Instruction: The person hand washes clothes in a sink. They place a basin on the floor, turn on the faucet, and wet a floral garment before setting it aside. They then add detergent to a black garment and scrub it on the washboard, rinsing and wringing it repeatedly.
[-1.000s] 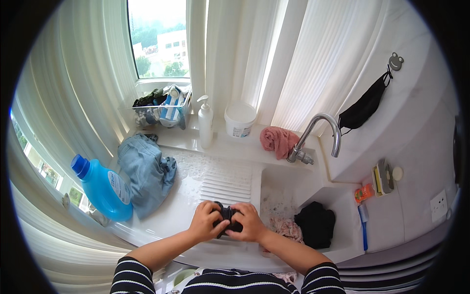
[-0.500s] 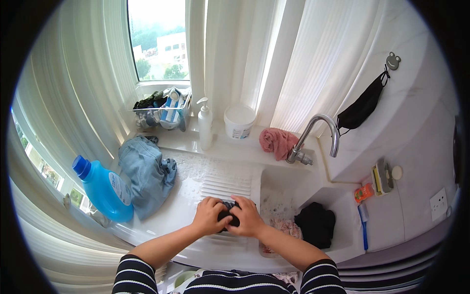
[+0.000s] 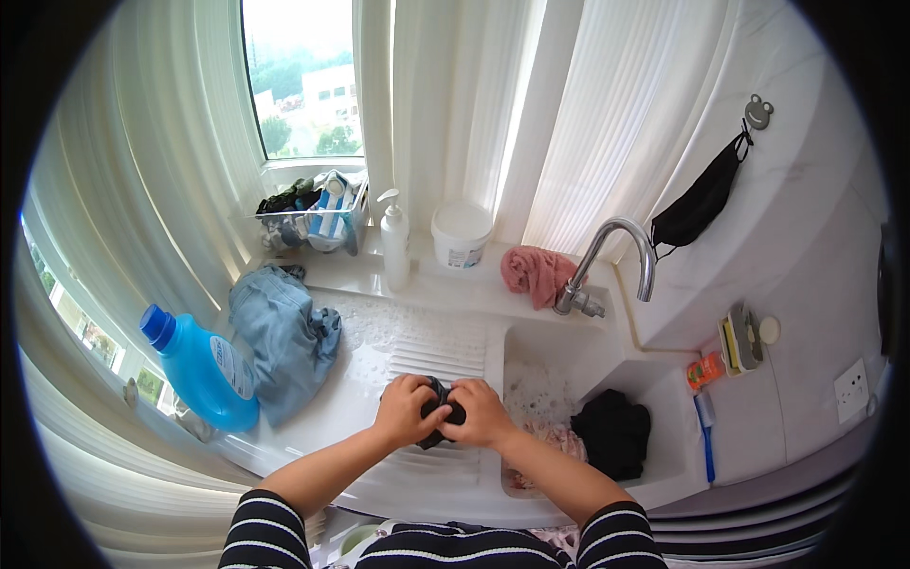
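Note:
Over the ribbed washboard [image 3: 436,356] of the white sink unit, both my hands grip a small dark cloth [image 3: 435,438]. My left hand [image 3: 406,410] has its fingers wrapped round the cloth's left side. On its right side, my right hand [image 3: 482,412] is closed on it too, the two thumbs close together. What kind of garment it is, I cannot tell, as the hands cover much of it. In the basin to the right lie a black garment [image 3: 611,434] and a pinkish patterned cloth [image 3: 555,444], with suds [image 3: 536,384] around them.
Blue jeans [image 3: 282,332] and a blue detergent bottle [image 3: 210,375] are on the left. Behind stand a basket [image 3: 349,220], a pump bottle [image 3: 395,248], a white tub [image 3: 462,235] and a pink towel [image 3: 533,275]. The faucet [image 3: 645,261] arches over the basin; a blue brush [image 3: 704,436] is right.
My hands have turned and bunched the dark cloth between them. More of it now shows between the fingers, and the right hand's fingers are more curled. The other things stay put.

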`<action>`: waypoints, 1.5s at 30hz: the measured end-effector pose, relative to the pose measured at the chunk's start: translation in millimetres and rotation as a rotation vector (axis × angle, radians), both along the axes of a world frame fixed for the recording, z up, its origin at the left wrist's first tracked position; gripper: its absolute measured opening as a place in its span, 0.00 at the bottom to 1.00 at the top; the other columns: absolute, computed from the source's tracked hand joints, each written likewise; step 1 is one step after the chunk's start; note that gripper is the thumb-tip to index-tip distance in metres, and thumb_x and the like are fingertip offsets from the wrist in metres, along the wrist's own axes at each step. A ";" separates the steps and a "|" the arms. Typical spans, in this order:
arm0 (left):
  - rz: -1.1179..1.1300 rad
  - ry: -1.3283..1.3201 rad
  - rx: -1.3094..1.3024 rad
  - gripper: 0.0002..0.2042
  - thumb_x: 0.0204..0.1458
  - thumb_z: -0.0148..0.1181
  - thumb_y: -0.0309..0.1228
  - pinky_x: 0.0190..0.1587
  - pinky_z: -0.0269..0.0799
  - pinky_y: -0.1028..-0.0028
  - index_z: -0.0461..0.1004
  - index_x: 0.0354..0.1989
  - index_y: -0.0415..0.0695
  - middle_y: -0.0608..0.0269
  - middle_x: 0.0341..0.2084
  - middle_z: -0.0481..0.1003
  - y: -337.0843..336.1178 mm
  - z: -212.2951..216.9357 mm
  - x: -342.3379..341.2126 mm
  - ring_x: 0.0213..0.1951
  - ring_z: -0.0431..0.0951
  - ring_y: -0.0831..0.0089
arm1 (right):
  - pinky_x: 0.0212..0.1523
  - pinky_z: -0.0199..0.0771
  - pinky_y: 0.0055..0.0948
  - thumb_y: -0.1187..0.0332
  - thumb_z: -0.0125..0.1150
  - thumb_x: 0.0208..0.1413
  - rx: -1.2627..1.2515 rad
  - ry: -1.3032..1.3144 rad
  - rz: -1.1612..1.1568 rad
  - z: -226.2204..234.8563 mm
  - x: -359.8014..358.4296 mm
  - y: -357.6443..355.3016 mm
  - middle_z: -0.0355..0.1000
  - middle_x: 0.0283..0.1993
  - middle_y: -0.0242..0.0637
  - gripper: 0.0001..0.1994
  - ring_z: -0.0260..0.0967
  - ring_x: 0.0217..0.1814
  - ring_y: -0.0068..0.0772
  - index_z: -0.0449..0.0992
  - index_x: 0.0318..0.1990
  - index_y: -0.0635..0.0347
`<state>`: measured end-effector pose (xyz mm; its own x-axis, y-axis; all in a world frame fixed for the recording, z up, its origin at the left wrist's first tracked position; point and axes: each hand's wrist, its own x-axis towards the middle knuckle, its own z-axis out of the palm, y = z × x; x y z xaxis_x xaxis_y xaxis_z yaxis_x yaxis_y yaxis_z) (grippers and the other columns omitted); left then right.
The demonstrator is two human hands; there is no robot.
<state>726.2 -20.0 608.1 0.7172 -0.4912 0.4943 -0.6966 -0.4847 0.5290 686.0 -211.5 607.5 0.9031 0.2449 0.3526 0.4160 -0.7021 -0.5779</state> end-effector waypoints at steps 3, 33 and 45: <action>-0.222 -0.201 0.082 0.12 0.43 0.67 0.39 0.38 0.65 0.61 0.72 0.20 0.47 0.58 0.28 0.70 8.5 9.7 -28.2 0.35 0.71 0.57 | 0.46 0.65 0.41 0.56 0.69 0.33 -0.159 -0.321 0.230 5.0 -34.8 -6.2 0.70 0.39 0.39 0.17 0.67 0.47 0.41 0.74 0.30 0.54; -0.112 -0.034 0.128 0.16 0.43 0.68 0.43 0.49 0.64 0.57 0.73 0.26 0.43 0.54 0.37 0.72 19.6 6.6 -33.1 0.42 0.71 0.53 | 0.60 0.57 0.55 0.49 0.70 0.34 -0.112 -0.105 0.080 -5.4 -41.0 -5.3 0.60 0.63 0.46 0.27 0.55 0.65 0.52 0.75 0.42 0.55; 0.397 0.385 0.300 0.18 0.52 0.60 0.48 0.56 0.65 0.55 0.81 0.42 0.49 0.46 0.50 0.73 -21.4 16.9 26.9 0.54 0.70 0.49 | 0.62 0.57 0.57 0.49 0.67 0.40 0.000 0.329 -0.282 -8.3 30.1 -1.5 0.61 0.64 0.50 0.26 0.56 0.66 0.53 0.77 0.45 0.56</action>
